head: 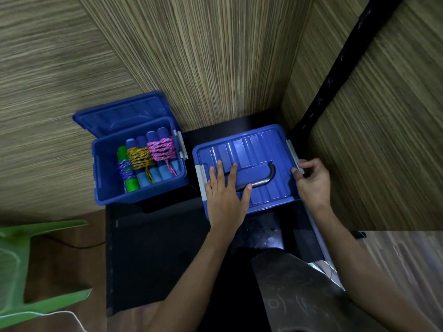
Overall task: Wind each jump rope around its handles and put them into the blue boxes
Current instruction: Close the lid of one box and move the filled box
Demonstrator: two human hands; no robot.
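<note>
Three wound jump ropes (146, 161) already lay in the open blue box (105, 188) on the left. The right box (249, 164) was lidded, its contents hidden; the left hand (225, 188) pressed flat on the lid while the right hand (311, 180) pinched its side latch (293, 154), so the task seemed nearly finished

Beside the closed blue box (247, 164) with grey latches (201, 182), the open blue box (141, 195) holds wound ropes. Inside it lie a pink-and-black speckled rope (161, 149), a yellow-green one (139, 157) and a purple-white one (125, 170) on a green handle (131, 184).
</note>
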